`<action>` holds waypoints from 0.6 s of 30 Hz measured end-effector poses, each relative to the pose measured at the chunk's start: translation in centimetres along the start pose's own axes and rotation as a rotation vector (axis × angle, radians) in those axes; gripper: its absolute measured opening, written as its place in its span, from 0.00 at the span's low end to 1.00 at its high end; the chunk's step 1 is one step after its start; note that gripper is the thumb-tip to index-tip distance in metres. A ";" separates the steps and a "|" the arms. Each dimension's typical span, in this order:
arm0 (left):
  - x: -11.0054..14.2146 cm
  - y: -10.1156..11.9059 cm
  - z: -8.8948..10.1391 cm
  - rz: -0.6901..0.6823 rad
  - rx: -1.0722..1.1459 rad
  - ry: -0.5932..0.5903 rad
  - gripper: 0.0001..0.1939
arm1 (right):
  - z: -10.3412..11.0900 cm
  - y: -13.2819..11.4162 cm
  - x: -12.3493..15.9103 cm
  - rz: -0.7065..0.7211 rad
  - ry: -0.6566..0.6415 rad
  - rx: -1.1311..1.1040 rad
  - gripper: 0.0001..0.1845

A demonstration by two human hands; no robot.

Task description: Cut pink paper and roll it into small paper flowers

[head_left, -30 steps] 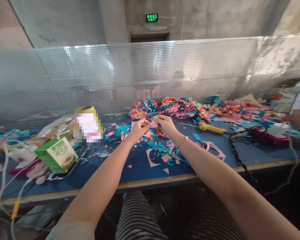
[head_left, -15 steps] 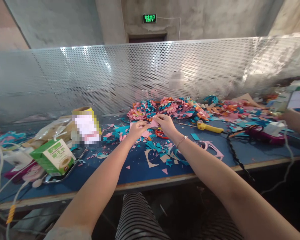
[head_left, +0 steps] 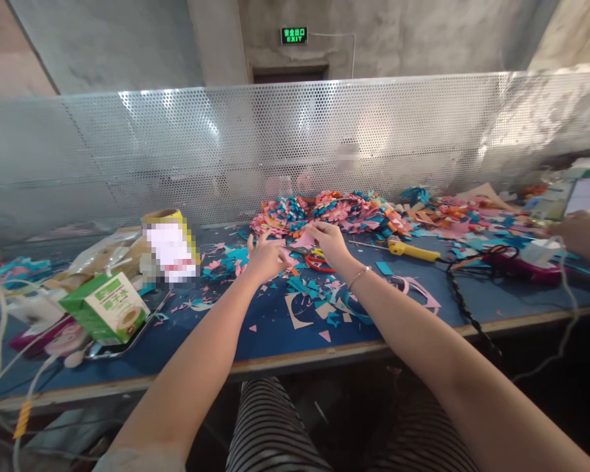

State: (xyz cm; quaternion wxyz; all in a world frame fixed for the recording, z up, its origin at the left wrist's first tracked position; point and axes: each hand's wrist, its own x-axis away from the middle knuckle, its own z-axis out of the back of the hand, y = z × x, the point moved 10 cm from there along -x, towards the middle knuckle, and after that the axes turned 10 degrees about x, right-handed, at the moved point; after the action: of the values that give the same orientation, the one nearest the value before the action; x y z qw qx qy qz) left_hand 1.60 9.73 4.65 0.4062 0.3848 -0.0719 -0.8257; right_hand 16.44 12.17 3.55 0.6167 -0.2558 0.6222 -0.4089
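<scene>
My right hand (head_left: 330, 244) pinches a piece of pink paper (head_left: 305, 240) between thumb and fingertips, just above the table. My left hand (head_left: 267, 259) is beside it on the left, apart from that piece, with its fingers spread. More pink paper shows right behind the left fingertips. Scissors (head_left: 319, 263) with red and yellow handles lie under and beside my right hand. Around both hands are blue and pink paper scraps (head_left: 307, 288). Behind them sits a heap of fringed pink, blue and orange paper (head_left: 319, 208).
A yellow-handled tool (head_left: 413, 250) with a thin metal rod lies at right, its black cord (head_left: 455, 295) running over the table edge. On the left stand a green carton (head_left: 107, 309) and a yellow roll (head_left: 184, 229). A perforated metal panel (head_left: 236, 144) closes the back. Another person's hand (head_left: 581, 229) is at far right.
My left hand has come away from the pink paper, moving slightly left and down, and its fingers have spread. My right hand still pinches the paper. More of the scissors shows.
</scene>
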 end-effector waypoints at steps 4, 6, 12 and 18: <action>-0.1 -1.3 -0.1 0.087 0.106 -0.061 0.12 | 0.4 0.7 -0.2 -0.051 0.018 0.002 0.18; -0.4 -1.0 0.8 0.044 0.144 0.018 0.09 | 0.3 0.7 -0.1 -0.060 0.009 -0.002 0.18; -0.6 -1.0 1.0 0.037 0.152 0.073 0.16 | -0.3 0.3 0.3 -0.047 -0.022 0.014 0.17; -0.2 1.0 0.7 -0.061 0.301 0.066 0.21 | -1.4 -0.2 0.6 -0.011 -0.064 0.114 0.15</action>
State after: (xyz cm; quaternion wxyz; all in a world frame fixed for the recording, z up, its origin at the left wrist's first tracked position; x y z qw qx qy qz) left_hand 1.86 9.06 5.71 0.3207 0.4705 -0.1698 -0.8044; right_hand 15.01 11.83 3.20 0.6476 -0.2365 0.5764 -0.4387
